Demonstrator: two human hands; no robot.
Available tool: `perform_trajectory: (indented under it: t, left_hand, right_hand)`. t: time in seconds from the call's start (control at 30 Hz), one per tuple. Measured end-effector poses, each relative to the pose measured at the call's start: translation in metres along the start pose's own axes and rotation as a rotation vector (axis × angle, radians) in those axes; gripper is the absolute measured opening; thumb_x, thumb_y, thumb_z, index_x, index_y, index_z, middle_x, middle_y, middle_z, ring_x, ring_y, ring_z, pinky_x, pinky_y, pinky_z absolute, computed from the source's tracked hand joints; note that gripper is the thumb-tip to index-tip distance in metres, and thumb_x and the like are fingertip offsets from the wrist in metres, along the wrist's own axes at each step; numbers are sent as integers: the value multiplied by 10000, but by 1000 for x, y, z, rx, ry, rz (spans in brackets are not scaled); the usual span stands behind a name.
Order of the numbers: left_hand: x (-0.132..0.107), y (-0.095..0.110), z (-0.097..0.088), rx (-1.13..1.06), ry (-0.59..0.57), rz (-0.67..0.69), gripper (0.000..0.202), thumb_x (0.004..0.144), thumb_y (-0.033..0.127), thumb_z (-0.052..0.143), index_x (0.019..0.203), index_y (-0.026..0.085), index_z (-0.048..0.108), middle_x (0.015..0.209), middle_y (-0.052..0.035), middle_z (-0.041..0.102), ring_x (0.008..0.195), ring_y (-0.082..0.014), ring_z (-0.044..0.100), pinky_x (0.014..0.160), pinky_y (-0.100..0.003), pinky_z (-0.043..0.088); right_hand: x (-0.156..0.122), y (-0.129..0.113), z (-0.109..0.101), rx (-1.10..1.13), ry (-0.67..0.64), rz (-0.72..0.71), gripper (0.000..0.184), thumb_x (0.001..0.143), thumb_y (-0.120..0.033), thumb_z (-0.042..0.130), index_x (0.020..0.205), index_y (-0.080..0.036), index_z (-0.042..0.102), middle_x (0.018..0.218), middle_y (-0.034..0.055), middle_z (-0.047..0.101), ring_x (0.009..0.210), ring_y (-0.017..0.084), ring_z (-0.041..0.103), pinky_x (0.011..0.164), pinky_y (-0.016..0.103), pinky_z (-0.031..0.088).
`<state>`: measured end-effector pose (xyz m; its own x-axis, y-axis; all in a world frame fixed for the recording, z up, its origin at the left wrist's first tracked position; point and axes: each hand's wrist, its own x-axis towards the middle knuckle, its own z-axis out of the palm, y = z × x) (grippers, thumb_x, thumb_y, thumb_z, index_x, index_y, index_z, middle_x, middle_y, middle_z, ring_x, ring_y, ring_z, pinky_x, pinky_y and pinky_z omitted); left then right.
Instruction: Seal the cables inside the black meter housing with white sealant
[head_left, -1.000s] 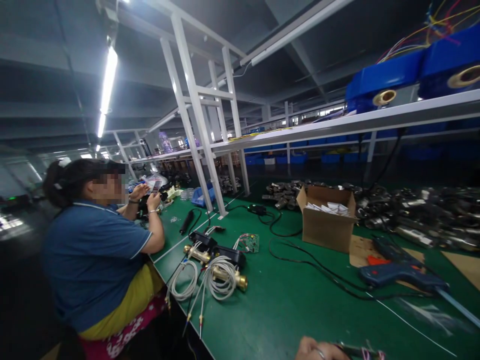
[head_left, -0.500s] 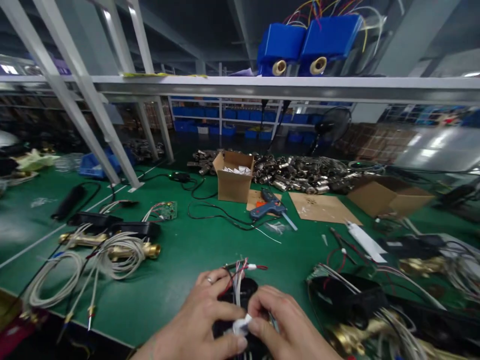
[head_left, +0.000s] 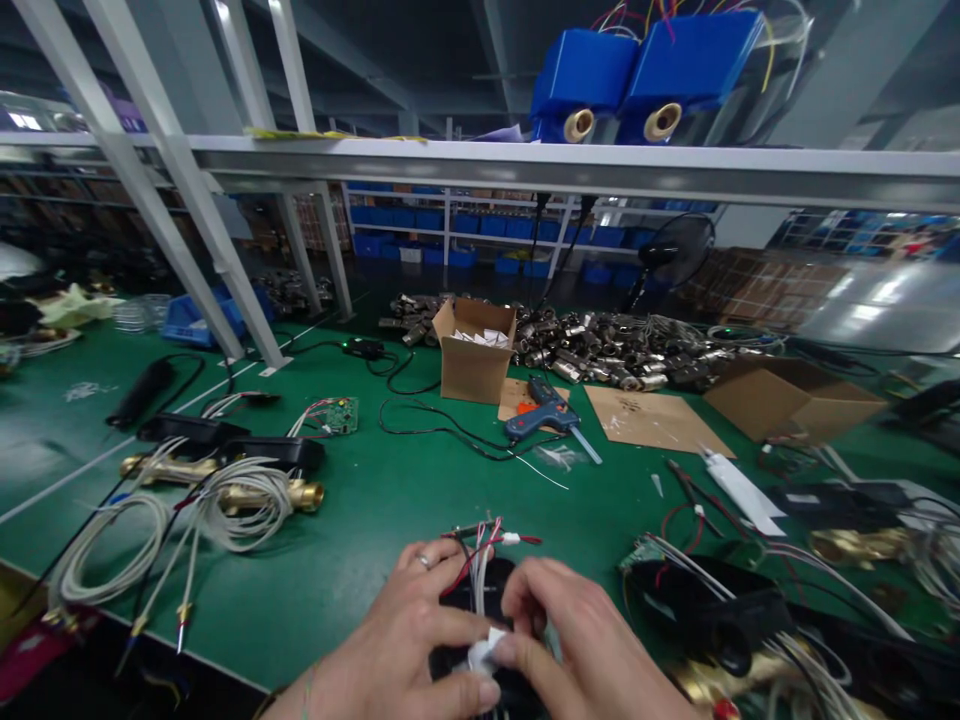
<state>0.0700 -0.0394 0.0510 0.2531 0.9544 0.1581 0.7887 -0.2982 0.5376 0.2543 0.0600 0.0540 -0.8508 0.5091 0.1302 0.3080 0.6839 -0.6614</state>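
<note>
At the table's near edge my left hand (head_left: 424, 635) and my right hand (head_left: 574, 630) meet over a black housing (head_left: 496, 580). Between them is a small white piece (head_left: 486, 652), pinched by the fingers and thumbs of both hands; its exact kind is too blurred to make out. White and red wires (head_left: 480, 570) rise from the housing, and a red lead ends in a small white connector (head_left: 511, 539). A dark strip, perhaps a circuit board seen edge-on, lies just beyond my left fingers. My hands hide most of the housing.
Brass valve bodies with coiled grey cables (head_left: 244, 500) lie at left near a green circuit board (head_left: 341, 415). A blue glue gun (head_left: 541, 415) rests before an open carton (head_left: 474, 370). More black housings (head_left: 705, 600) crowd the right. A metal shelf (head_left: 465, 165) crosses above.
The view has shifted slightly, so the bench and shelf sit a little differently in it. Both hands stay at the white piece, with only small finger movement.
</note>
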Motion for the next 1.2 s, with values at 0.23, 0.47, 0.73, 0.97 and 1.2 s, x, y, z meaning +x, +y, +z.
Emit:
perform_trajectory:
  t: [0.23, 0.47, 0.73, 0.97, 1.2]
  left_hand:
    - [1, -1, -3, 24, 11, 41, 304, 835, 504, 618, 1097, 362, 679, 1148, -26, 633, 1093, -250, 530, 934, -397, 431]
    - [1, 8, -9, 51, -118, -15, 284, 801, 501, 660, 1021, 323, 687, 1214, -41, 601, 1146, -279, 507, 979, -450, 412]
    - [4, 9, -8, 37, -108, -43, 340, 741, 440, 733, 1057, 327, 678, 1194, -11, 605, 1143, -271, 504, 987, -439, 413]
    - [-3, 0, 2, 47, -2, 15, 577, 797, 569, 645, 1301, 305, 552, 1273, -77, 602, 1196, -286, 501, 1001, -457, 426]
    - [-9, -5, 2, 55, 4, 99, 639, 807, 557, 629, 1362, 284, 469, 1292, -88, 592, 1213, -286, 504, 1025, -473, 413]
  right_hand:
    - [-17, 5, 24, -519, 322, -387, 327, 1016, -264, 312, 787, -199, 536, 659, 9, 569, 601, 171, 493, 562, 308, 344]
    - [-18, 1, 24, -568, 334, -442, 318, 1000, -175, 326, 741, -203, 510, 629, 0, 550, 572, 164, 496, 538, 305, 334]
    - [-21, 2, 29, -507, 163, -424, 355, 994, -152, 242, 854, -193, 566, 733, 34, 620, 682, 183, 573, 620, 298, 434]
    - [-18, 7, 25, -319, 62, -339, 68, 913, -259, 558, 940, -197, 565, 857, 28, 672, 763, 173, 617, 671, 270, 506]
    - [-16, 9, 31, -290, 34, -339, 138, 802, -184, 685, 907, -190, 597, 831, 12, 685, 740, 177, 619, 644, 270, 505]
